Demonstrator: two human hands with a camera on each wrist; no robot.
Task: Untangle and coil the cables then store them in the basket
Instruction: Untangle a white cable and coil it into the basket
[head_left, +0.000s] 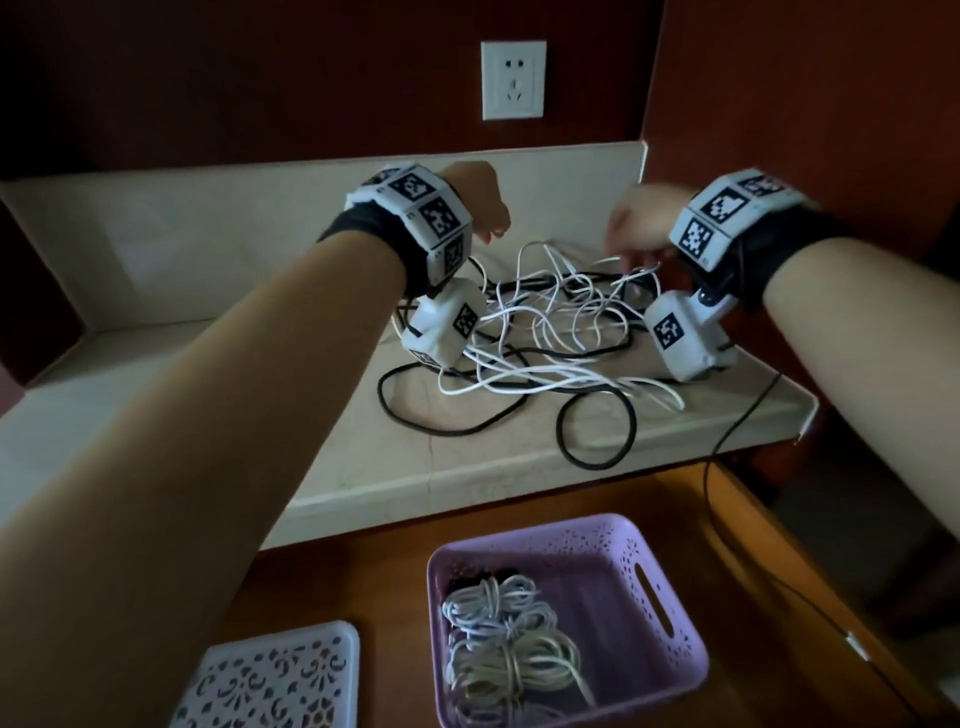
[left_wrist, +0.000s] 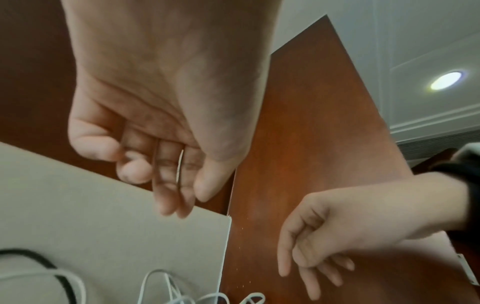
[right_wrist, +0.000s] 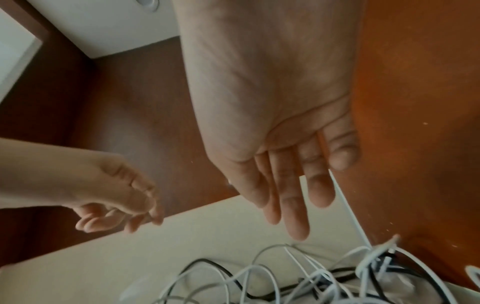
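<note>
Left hand: the left hand (head_left: 480, 200) is being held above the left edge of the tangle; a thin white strand (left_wrist: 180, 164) is being pinched between thumb and curled fingers, as the left wrist view shows.
Tangle: white cables (head_left: 545, 332) and a black cable (head_left: 467, 410) are lying knotted together on the counter (head_left: 208, 364), between and just below the two hands.
Right hand: the right hand (head_left: 641, 223) is being lowered over the right side of the heap with fingers (right_wrist: 296, 205) nearly straight and relaxed; a white strand (right_wrist: 345, 205) is running past the little-finger side, but whether it is being held cannot be told.
Step in hand: one white cable is judged as being separated from the rest.
How it is done well: the pinched strand should be followed towards its free end and lifted gently, while the heap is being steadied by the right hand; hard pulling is likely to tighten the knots.
Basket: the pink basket (head_left: 675, 654) is standing below the hands, nearer the body, with coiled bundles (head_left: 509, 644) already lying inside.
Lid: a white patterned tray or lid (head_left: 280, 675) is lying left of the basket.
</note>
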